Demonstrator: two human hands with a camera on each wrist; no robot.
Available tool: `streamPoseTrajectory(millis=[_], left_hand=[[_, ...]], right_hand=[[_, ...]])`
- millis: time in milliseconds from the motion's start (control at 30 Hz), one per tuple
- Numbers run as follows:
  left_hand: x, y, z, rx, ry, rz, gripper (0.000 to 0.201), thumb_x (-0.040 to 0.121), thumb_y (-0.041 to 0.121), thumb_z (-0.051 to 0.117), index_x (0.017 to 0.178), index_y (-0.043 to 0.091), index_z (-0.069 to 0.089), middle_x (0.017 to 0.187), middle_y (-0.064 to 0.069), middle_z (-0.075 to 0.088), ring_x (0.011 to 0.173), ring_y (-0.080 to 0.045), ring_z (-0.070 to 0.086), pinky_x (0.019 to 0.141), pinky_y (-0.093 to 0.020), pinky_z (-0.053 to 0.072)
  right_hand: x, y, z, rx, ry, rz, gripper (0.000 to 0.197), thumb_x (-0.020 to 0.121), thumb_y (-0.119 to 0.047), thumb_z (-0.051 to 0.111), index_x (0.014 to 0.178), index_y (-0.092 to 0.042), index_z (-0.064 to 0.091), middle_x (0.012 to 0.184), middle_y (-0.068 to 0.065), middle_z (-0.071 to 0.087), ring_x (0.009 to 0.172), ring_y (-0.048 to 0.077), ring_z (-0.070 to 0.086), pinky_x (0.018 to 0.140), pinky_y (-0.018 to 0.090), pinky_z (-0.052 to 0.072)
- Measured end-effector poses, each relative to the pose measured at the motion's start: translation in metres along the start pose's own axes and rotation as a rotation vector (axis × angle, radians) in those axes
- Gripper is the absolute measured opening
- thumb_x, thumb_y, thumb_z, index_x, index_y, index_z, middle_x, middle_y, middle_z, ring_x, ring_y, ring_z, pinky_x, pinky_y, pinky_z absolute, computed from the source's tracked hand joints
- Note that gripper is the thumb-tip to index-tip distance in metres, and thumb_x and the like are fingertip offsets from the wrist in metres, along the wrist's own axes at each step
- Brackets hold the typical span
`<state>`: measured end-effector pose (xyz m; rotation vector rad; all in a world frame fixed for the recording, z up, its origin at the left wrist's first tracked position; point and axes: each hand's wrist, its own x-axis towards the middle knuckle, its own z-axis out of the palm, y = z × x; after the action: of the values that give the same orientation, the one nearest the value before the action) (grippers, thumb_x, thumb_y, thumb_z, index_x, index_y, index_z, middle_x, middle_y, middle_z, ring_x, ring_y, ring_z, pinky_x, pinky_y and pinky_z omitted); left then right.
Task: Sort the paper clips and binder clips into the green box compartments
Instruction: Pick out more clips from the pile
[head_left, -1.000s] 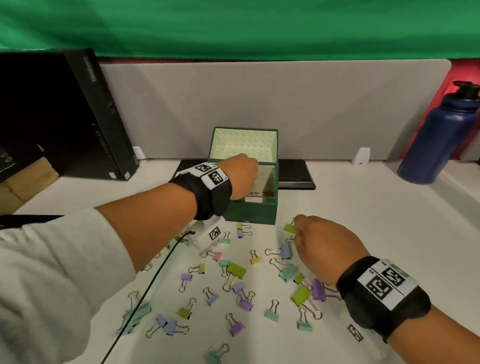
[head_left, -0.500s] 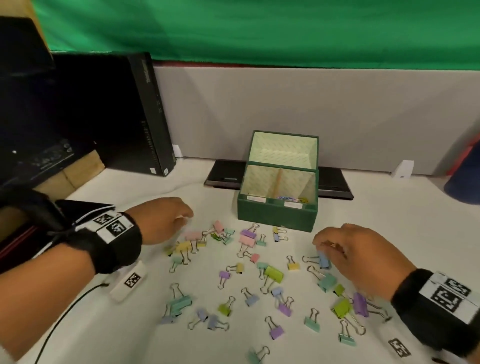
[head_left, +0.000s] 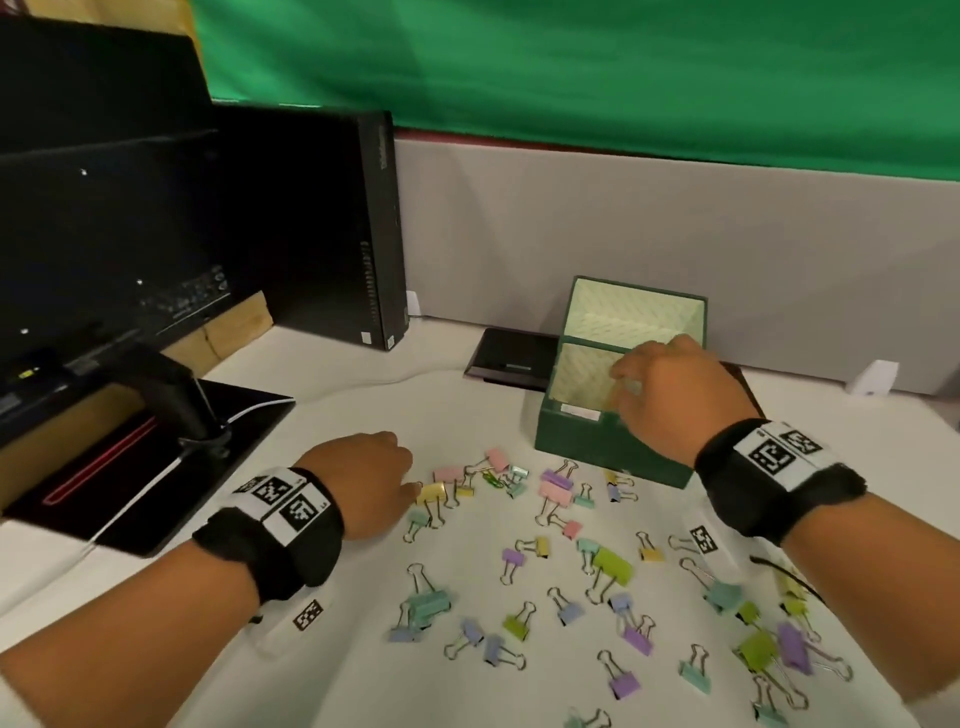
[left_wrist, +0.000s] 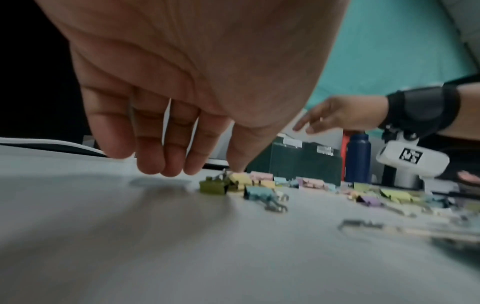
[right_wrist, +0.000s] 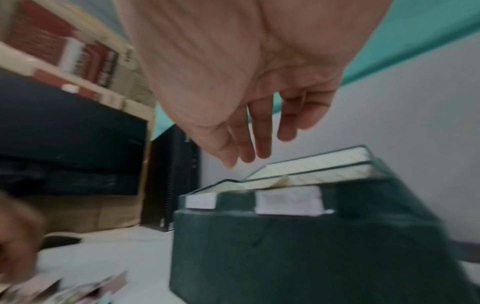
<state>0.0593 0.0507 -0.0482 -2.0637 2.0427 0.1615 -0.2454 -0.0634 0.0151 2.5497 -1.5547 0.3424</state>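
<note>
Hovering slack right hand (head_left: 662, 397) tops green box (head_left: 587, 449); left hand (left_wrist: 182, 86) empty.

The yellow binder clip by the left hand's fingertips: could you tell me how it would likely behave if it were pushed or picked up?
The yellow binder clip is small with a flat body, so it would probably slide rather than roll. Its wire handles look hinged and may flop when lifted. With the left hand beside crowded neighbours, a push would likely nudge those too.

Green box (head_left: 597, 447) open-topped, raised lid (head_left: 636, 306) behind, binder clips (head_left: 571, 571) crowding the table (head_left: 337, 649) in front.
</note>
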Motion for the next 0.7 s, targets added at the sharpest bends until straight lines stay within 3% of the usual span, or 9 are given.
streamPoseTrajectory(millis=[67, 133, 267, 400, 433, 500, 600, 667, 700], left_hand=[[-0.001, 0.005, 0.003, 0.051, -0.045, 0.004, 0.034, 0.101, 0.04, 0.036, 0.12, 0.019, 0.056, 0.12, -0.002, 0.05, 0.106, -0.022, 0.056, 0.082, -0.031, 0.043], [-0.002, 0.011, 0.005, 0.048, -0.041, 0.026, 0.025, 0.099, 0.027, 0.041, 0.117, 0.017, 0.056, 0.12, -0.003, 0.049, 0.104, -0.022, 0.057, 0.077, -0.028, 0.04], [-0.005, 0.012, 0.004, -0.029, -0.01, 0.07, 0.024, 0.096, 0.013, 0.043, 0.115, 0.018, 0.056, 0.115, -0.003, 0.056, 0.097, -0.021, 0.058, 0.078, -0.027, 0.043], [-0.01, 0.015, -0.007, -0.181, 0.027, 0.027, 0.037, 0.091, 0.004, 0.044, 0.125, 0.017, 0.05, 0.123, -0.003, 0.049, 0.09, -0.016, 0.058, 0.083, -0.029, 0.05], [-0.011, 0.016, -0.008, -0.189, 0.047, 0.02, 0.031, 0.093, 0.004, 0.042, 0.12, 0.015, 0.052, 0.12, -0.002, 0.048, 0.081, -0.008, 0.053, 0.08, -0.026, 0.048], [-0.011, 0.017, -0.012, -0.178, 0.081, -0.001, 0.018, 0.095, 0.003, 0.04, 0.103, 0.014, 0.052, 0.113, -0.002, 0.049, 0.068, -0.006, 0.04, 0.073, -0.021, 0.041], [-0.012, 0.014, -0.011, -0.22, 0.092, -0.007, 0.01, 0.094, 0.01, 0.042, 0.091, 0.02, 0.043, 0.109, -0.001, 0.051, 0.079, -0.014, 0.049, 0.075, -0.026, 0.042], [-0.017, 0.015, -0.011, -0.214, 0.052, -0.003, 0.003, 0.093, 0.026, 0.046, 0.091, 0.024, 0.044, 0.107, 0.002, 0.054, 0.088, -0.017, 0.053, 0.081, -0.031, 0.047], [-0.018, 0.016, -0.01, -0.195, 0.023, 0.006, 0.01, 0.092, 0.036, 0.049, 0.091, 0.026, 0.046, 0.107, 0.003, 0.055, 0.09, -0.017, 0.054, 0.082, -0.032, 0.049]], right_hand=[[-0.011, -0.028, 0.0, -0.013, 0.062, -0.178, 0.022, 0.093, -0.027, 0.052, 0.103, -0.026, 0.072, 0.101, -0.002, 0.069, 0.091, 0.021, 0.057, 0.073, 0.036, 0.054], [-0.02, -0.055, 0.004, 0.021, -0.059, -0.284, 0.02, 0.096, -0.026, 0.048, 0.097, -0.027, 0.069, 0.097, -0.005, 0.065, 0.086, 0.017, 0.06, 0.071, 0.034, 0.055], [-0.016, -0.083, 0.027, 0.034, -0.441, -0.225, 0.033, 0.096, -0.038, 0.053, 0.127, -0.026, 0.058, 0.123, -0.004, 0.06, 0.106, 0.02, 0.06, 0.09, 0.036, 0.053], [-0.002, -0.098, 0.04, 0.008, -0.516, -0.205, 0.04, 0.094, -0.043, 0.058, 0.125, -0.019, 0.053, 0.115, 0.002, 0.062, 0.1, 0.021, 0.06, 0.087, 0.034, 0.053], [0.0, -0.1, 0.043, 0.02, -0.527, -0.198, 0.037, 0.093, -0.04, 0.06, 0.123, -0.019, 0.052, 0.112, 0.002, 0.061, 0.097, 0.021, 0.06, 0.084, 0.033, 0.053], [0.003, -0.102, 0.047, 0.054, -0.533, -0.186, 0.03, 0.092, -0.03, 0.062, 0.118, -0.019, 0.051, 0.107, 0.002, 0.061, 0.092, 0.02, 0.059, 0.078, 0.031, 0.052], [0.002, -0.1, 0.052, 0.14, -0.572, -0.163, 0.03, 0.091, -0.015, 0.06, 0.117, -0.024, 0.05, 0.103, -0.001, 0.06, 0.088, 0.018, 0.059, 0.071, 0.026, 0.049], [0.0, -0.096, 0.053, 0.175, -0.566, -0.171, 0.031, 0.091, -0.016, 0.06, 0.119, -0.028, 0.054, 0.108, -0.005, 0.058, 0.093, 0.015, 0.057, 0.071, 0.023, 0.045], [-0.001, -0.093, 0.051, 0.198, -0.538, -0.181, 0.029, 0.092, -0.018, 0.061, 0.118, -0.029, 0.058, 0.109, -0.008, 0.057, 0.096, 0.014, 0.057, 0.074, 0.021, 0.043]])
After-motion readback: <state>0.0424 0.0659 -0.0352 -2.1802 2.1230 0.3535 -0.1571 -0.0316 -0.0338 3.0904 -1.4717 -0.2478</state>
